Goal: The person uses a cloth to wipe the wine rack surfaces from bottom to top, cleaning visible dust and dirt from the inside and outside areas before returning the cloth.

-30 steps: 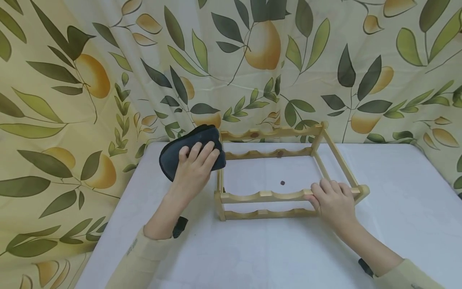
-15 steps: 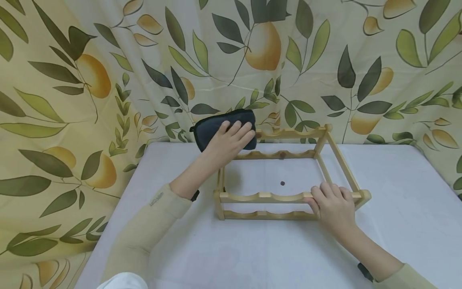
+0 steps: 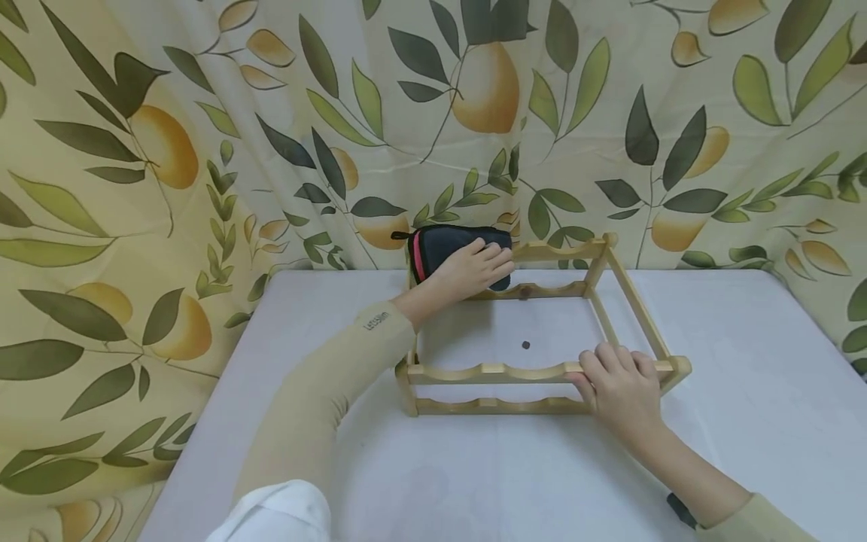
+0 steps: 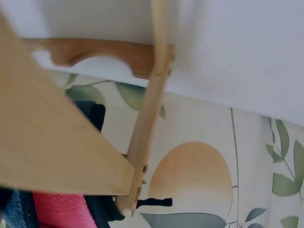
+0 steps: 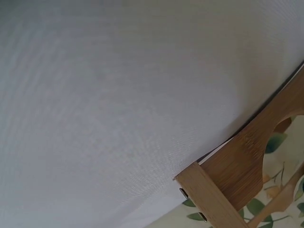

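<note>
Left wrist cam: rack bar (image 4: 61,137) partly blocks pouch (image 4: 61,206), leaf-print cloth (image 4: 194,175) bhnd.

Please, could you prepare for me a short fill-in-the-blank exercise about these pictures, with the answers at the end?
1. The right hand grips the ____ side of the wooden rack (near or far).
2. The left hand touches a dark pouch whose inside looks ____ (pink or green).
3. The backdrop shows fruit and green ____.
4. The tabletop is ____ (white or black).

Missing words: near; pink; leaves; white.
</note>
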{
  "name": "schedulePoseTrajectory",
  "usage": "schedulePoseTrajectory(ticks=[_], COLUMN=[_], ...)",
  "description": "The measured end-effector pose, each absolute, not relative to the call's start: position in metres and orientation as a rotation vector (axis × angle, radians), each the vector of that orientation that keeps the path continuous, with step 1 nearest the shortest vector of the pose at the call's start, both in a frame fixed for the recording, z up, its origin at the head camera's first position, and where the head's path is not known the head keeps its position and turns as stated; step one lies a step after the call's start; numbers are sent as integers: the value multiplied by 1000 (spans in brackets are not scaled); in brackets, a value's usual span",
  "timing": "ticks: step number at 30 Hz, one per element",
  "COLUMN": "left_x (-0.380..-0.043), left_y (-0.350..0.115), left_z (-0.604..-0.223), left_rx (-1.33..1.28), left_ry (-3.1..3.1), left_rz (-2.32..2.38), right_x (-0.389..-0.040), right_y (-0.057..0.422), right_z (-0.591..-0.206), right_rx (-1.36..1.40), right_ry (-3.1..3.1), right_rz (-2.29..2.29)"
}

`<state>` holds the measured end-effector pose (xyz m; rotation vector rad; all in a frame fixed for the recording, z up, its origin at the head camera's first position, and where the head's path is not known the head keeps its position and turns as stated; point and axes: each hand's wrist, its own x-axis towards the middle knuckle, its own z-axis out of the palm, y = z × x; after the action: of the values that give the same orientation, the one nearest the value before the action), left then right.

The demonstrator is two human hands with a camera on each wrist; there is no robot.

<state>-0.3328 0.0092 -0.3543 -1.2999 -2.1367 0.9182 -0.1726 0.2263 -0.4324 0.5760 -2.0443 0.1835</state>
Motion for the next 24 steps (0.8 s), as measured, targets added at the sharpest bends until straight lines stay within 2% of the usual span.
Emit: schedulePoseTrajectory(ticks=[8,16,24], left_x=[-347,-351,-358], left_y=[17,12,8], left_z=[-366,-377,-384], left_rx=[-1172,-1175,-1238], left_ry=[-2215,-2193,-2079], left_rz=[1108,1247,1133], right_x=[-172,-173,-174], right_y=[226,226,225], right_z=[-433,-433,-433], right_rx=[581,586,584], right_ry=[-2056,-2023,-2028], right_rz=[195,195,202])
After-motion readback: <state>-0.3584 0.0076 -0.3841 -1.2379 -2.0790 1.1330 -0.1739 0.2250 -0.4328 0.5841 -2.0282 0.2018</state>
